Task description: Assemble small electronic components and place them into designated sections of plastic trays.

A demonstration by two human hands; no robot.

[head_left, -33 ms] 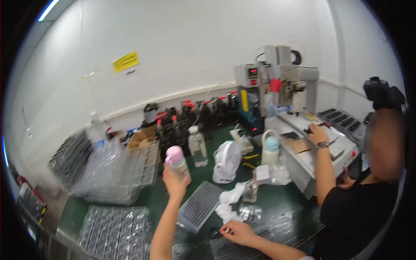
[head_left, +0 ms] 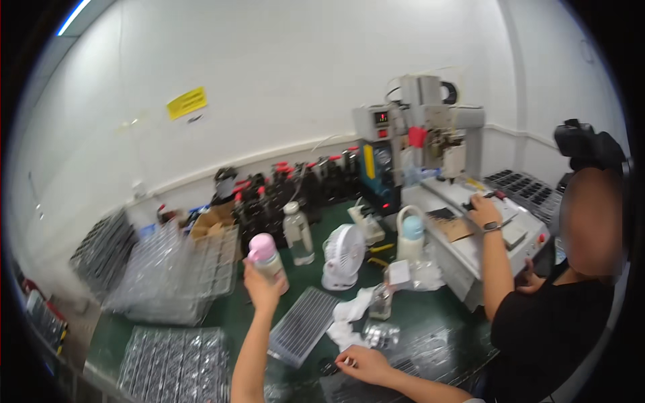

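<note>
Green-topped workbench (head_left: 430,316) against a plain white wall, pretty cluttered. Just left of centre frame, the person's left hand (head_left: 263,287) is raised off the bench with the fingers wrapped around a pink-capped bottle (head_left: 266,256), holding it upright above the surface. Down at the bottom centre, their right hand (head_left: 363,365) rests low on the bench with the fingers curled in; something small may be pinched there, but I can't tell what, or if anything.

Between the two hands lies a grey ridged tray (head_left: 304,325), tilted, and beside it some crumpled white wipes (head_left: 349,321). Past the bottle, toward centre, stand a clear bottle (head_left: 297,234) and a small white desk fan (head_left: 342,256), with a blue-capped bottle (head_left: 411,236) further right. Stacks of clear blister trays (head_left: 178,269) fill the left side.

On the right, a co-worker in a black shirt (head_left: 547,336) has a hand (head_left: 484,209) on a benchtop dispensing machine (head_left: 430,144) in the upper right.
</note>
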